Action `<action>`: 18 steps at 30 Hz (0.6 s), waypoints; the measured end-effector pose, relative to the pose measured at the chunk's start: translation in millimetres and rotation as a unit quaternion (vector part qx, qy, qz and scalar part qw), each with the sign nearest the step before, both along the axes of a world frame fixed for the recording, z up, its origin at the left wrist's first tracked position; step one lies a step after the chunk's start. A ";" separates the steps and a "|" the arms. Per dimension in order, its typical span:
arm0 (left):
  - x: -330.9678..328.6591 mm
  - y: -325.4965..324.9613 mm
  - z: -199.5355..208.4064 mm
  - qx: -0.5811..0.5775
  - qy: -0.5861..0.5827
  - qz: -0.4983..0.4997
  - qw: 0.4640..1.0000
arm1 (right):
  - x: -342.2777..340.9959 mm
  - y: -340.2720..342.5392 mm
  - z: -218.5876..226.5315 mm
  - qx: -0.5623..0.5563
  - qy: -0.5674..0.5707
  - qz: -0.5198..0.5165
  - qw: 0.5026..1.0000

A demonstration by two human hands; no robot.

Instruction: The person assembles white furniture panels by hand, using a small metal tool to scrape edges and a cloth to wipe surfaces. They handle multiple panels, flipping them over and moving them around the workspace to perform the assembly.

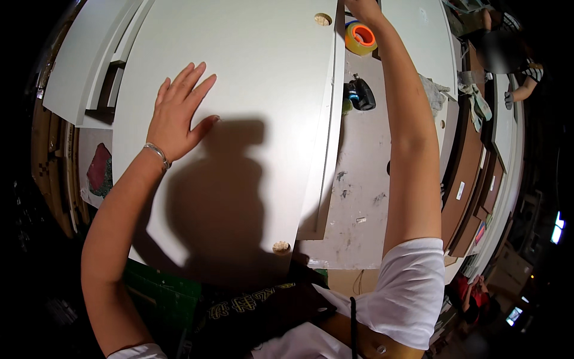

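My left hand (180, 116) lies flat with fingers spread on a large white panel (251, 72), a bracelet round its wrist. Two round holes with bare chipboard inside, an upper hole (323, 20) and a lower hole (281, 247), sit near the panel's right edge. Reaching far ahead along that edge is my right hand (362, 8); its fingers are cut off by the top of the picture, so what it touches stays unseen. Just below it lies a roll of clear tape (360, 39) with an orange core. My shadow falls across the panel.
A black power tool (361, 93) rests on the stained worktop (365, 197) right of the panel. Other white boards (89, 54) are at the left, near a dark red pad (99, 170). Brown panels (463, 185) and gloves (476, 102) lie right. Another person (517, 66) stands far right.
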State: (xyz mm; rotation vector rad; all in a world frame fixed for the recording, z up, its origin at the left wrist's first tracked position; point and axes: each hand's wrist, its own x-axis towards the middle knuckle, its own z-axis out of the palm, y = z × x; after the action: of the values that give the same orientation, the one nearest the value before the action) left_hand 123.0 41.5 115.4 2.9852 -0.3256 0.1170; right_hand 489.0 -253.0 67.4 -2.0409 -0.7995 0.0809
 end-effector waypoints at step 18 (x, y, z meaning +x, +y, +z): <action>-4.0 3.5 -8.0 0.007 -0.027 -0.006 1.000 | -231.5 -33.6 27.4 -0.081 -0.159 0.077 0.981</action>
State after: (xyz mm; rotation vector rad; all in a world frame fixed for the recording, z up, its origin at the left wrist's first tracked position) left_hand 119.0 45.0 107.4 2.9970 -0.3504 0.1959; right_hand 257.5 -286.6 94.9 -2.1721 -1.1836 -0.1003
